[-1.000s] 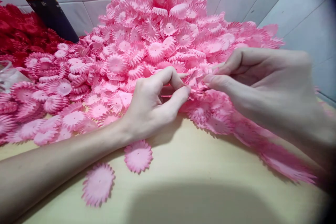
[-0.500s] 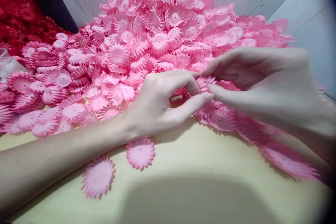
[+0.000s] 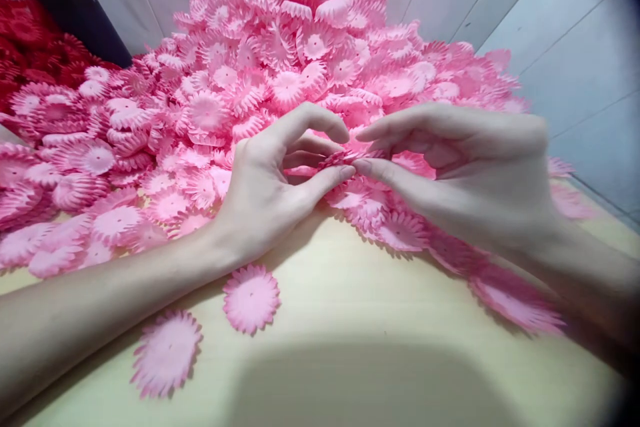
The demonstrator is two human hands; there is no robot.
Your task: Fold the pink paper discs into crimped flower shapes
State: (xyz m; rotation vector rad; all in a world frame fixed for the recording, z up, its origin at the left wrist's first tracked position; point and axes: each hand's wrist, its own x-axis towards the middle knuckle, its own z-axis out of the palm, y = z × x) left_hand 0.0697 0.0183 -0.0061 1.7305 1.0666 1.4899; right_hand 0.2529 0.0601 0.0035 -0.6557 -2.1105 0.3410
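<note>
Both hands meet over the front of a big heap of pink scalloped flower pieces (image 3: 287, 87). My left hand (image 3: 280, 180) has its thumb and fingertips on a pink flower piece (image 3: 340, 159), its index finger arched above. From the right, my right hand (image 3: 460, 167) holds the same piece with its thumb near my left thumb; its other fingers curve behind. The fingers hide part of the piece, and whether it is one layer or several cannot be made out.
Two loose flower pieces (image 3: 251, 299) lie on the pale table (image 3: 345, 300) by my left forearm. Red pieces (image 3: 30, 40) and a dark box (image 3: 75, 10) stand at the back left, before a tiled wall (image 3: 450, 7). More pink pieces lie under my right forearm.
Both hands have shifted left in view, as has the whole scene. My left index finger has lifted and arched away from the piece, which now looks flatter between the thumbs.
</note>
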